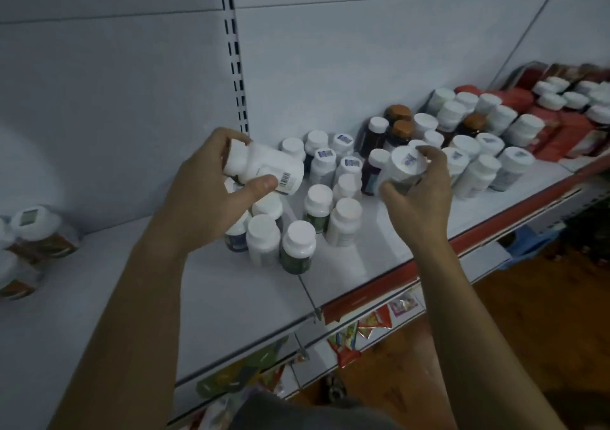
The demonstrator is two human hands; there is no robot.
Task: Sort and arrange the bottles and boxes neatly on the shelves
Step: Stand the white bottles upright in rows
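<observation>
A barcoded white bottle (264, 165) is held on its side above the shelf (231, 281), gripped between the thumb and curled fingers of the left hand (211, 195). A second white bottle (401, 165), its cap stickered, is clasped by the right hand (419, 195). Upright white-capped bottles (330, 192) are clustered between and beyond both hands. Red boxes (561, 122) are stacked at the far right.

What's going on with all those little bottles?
A person is tidying a white shelf. The left hand holds one white bottle tipped sideways. The right hand grips another bottle by its top. Lots more bottles stand crowded on the shelf, with red boxes at the far right.
</observation>
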